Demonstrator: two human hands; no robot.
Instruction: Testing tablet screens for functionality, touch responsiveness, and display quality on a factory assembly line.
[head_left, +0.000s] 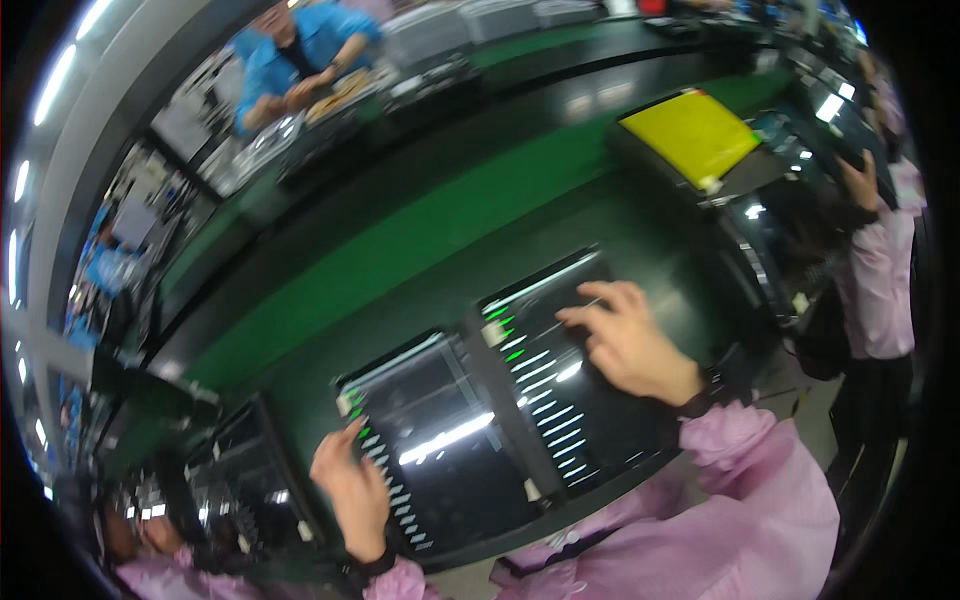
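Note:
Two glossy black flat panels lie side by side on the dark green bench. My left hand is by the left edge of the left panel, its fingers apart and fingertips close to small green marks at the upper corner. Over the right panel hovers my right hand, fingers spread; I cannot tell whether a fingertip touches the glass. Neither hand visibly holds anything. Bright stripes of reflected light run along the left sides of both panels, and small pale tabs sit at their edges.
A yellow sheet tops a dark block at the back right. Beside it, a co-worker in pink handles another dark panel. More panels lie at the left, near another person. Across the green strip, someone in blue works with trays.

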